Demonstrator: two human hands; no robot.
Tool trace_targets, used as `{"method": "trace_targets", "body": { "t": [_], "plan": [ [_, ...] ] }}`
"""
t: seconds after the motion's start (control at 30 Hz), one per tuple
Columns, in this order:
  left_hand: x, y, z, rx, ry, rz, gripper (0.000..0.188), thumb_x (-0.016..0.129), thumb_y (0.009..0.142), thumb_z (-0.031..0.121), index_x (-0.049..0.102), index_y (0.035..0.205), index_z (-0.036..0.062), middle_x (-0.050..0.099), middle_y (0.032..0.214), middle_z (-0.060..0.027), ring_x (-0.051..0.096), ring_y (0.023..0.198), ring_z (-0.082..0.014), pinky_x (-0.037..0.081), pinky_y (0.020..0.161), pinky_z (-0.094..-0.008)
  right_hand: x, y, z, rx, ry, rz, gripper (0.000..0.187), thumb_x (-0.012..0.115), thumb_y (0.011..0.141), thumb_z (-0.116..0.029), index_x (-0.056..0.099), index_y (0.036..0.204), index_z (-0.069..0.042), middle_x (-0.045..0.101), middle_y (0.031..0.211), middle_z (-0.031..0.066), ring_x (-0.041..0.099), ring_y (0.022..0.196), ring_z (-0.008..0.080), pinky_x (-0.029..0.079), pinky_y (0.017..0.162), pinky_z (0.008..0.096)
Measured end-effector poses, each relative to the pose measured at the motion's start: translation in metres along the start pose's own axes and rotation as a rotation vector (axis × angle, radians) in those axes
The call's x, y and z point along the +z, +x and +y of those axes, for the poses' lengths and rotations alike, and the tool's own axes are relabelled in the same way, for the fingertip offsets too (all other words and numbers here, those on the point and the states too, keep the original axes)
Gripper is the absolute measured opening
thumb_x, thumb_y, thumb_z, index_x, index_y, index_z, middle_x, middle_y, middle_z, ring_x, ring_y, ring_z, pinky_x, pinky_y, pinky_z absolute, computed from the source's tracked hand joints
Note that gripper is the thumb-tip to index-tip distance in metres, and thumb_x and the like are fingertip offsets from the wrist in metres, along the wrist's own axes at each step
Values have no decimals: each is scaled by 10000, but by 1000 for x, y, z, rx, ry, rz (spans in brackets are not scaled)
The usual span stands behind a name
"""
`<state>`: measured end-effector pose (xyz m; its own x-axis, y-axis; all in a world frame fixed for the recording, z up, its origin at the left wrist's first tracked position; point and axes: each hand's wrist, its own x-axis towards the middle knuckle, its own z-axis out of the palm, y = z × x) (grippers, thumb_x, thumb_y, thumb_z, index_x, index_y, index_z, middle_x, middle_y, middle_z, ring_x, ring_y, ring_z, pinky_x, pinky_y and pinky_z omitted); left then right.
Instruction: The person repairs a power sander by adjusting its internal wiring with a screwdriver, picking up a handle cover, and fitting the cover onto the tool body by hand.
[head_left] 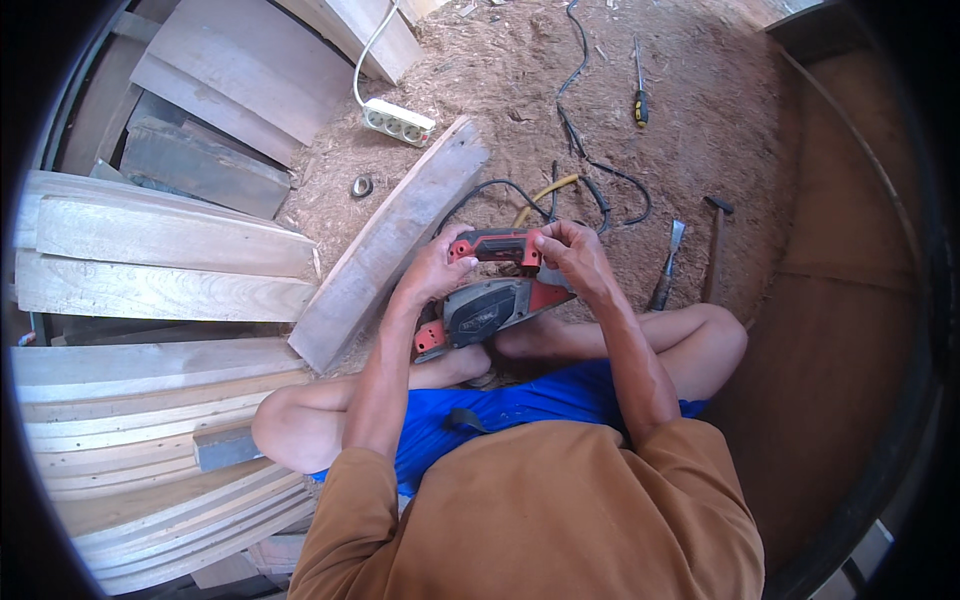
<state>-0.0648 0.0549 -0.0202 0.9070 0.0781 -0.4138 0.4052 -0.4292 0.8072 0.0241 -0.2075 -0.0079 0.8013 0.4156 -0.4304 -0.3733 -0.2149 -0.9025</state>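
Between my bent legs is a red and black electric planer (486, 312), tilted so that its dark side cover faces up. My left hand (436, 270) grips the left end of its red and black handle part (497, 246), thumb on the near side. At the right end of that same part, my right hand (575, 258) is closed with the fingertips against it. Whether the handle part is joined to the body cannot be made out. Black and yellow cable (548, 188) lies just beyond my hands.
A loose board (390, 240) lies slanted to my left, near a power strip (398, 122) and a tape roll (362, 186). Stacked planks (165, 287) line the left. At right are a chisel (669, 265), a hammer (714, 250), a screwdriver (640, 100) and a brown panel (850, 330).
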Motion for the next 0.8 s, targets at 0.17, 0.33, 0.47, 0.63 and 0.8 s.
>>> {"method": "trace_targets", "body": {
  "t": [0.17, 0.33, 0.47, 0.63, 0.8],
  "plan": [
    [-2, 3, -14, -17, -105, -20, 523, 762, 939, 86, 576, 1427, 90, 718, 1142, -79, 649, 1030, -153, 535, 925, -327, -7, -6, 7, 57, 149, 52, 171, 705, 984, -153, 720, 1023, 14, 740, 884, 49, 649, 763, 104, 521, 695, 289],
    [-2, 4, -13, -31, -84, -38, 505, 741, 948, 37, 570, 1422, 70, 699, 1158, -48, 624, 1055, -135, 515, 961, -305, -13, -22, 14, 39, -324, -94, 229, 675, 931, -129, 768, 1099, -4, 766, 891, 148, 733, 828, 246, 564, 785, 392],
    [0, 4, -17, 9, -118, -30, 501, 759, 939, 69, 585, 1408, 77, 719, 1120, -62, 644, 1022, -150, 533, 923, -325, -5, -26, 1, -70, -503, -137, 260, 663, 919, -111, 763, 1136, -9, 762, 906, 186, 746, 864, 295, 567, 817, 417],
    [1, 7, -25, 14, -140, -19, 496, 776, 930, 111, 599, 1392, 80, 744, 1083, -87, 671, 990, -169, 551, 894, -351, -6, -24, 2, -29, -525, -152, 261, 658, 925, -124, 761, 1140, -15, 767, 939, 187, 752, 898, 291, 569, 823, 416],
    [1, 6, -25, 8, -104, -11, 510, 775, 933, 128, 587, 1405, 75, 748, 1092, -107, 678, 993, -173, 554, 887, -359, -8, -22, -2, -36, -526, -199, 226, 653, 932, -136, 749, 1085, 0, 758, 939, 185, 743, 915, 286, 563, 831, 415]
  ]
}}
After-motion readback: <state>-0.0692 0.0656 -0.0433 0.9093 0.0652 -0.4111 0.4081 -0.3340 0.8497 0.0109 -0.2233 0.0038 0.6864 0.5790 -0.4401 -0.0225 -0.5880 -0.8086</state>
